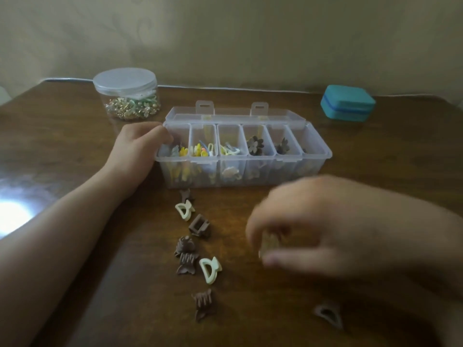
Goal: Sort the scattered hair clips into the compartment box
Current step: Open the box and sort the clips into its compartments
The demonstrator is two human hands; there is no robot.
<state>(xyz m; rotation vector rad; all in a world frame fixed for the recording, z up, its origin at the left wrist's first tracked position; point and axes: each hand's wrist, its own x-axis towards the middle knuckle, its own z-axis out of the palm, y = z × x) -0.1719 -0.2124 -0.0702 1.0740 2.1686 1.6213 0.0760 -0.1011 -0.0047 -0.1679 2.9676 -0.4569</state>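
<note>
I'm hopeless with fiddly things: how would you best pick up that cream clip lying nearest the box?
Probably from above, pinching the cream clip across its flat looped body with thumb and finger. It lies flat on the table, so its sides are exposed. A brown clip sits close behind it, so coming in from the near side seems safest.
</note>
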